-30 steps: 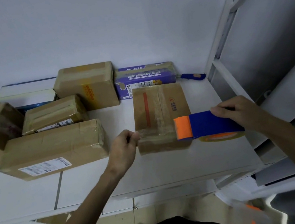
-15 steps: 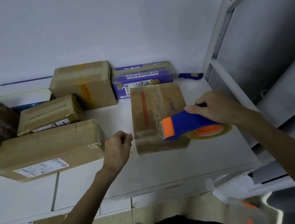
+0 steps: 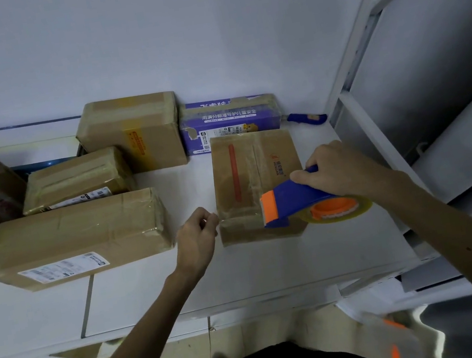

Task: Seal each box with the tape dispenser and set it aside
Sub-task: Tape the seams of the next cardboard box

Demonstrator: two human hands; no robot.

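Right grip (image 3: 340, 172) clasps the blue-and-orange tape dispenser (image 3: 294, 201), its blade on the brown box (image 3: 254, 172) at its near end. Left grip (image 3: 198, 241) pinches the clear tape (image 3: 241, 218) at that box's left edge. Bare bench (image 3: 244, 271) runs to the near edge; a long carton (image 3: 75, 237) lies left.

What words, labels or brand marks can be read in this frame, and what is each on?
"用满分标准守护儿童安全": front of the purple box.
Large characters on its top: not legible.
"HENGAN", under an orange logo: top of the brown box under the tape dispenser.
Shipping label on the long box: too small to read.
Label on the small box: too small to read.
Yellow print on the tall box: blurred.
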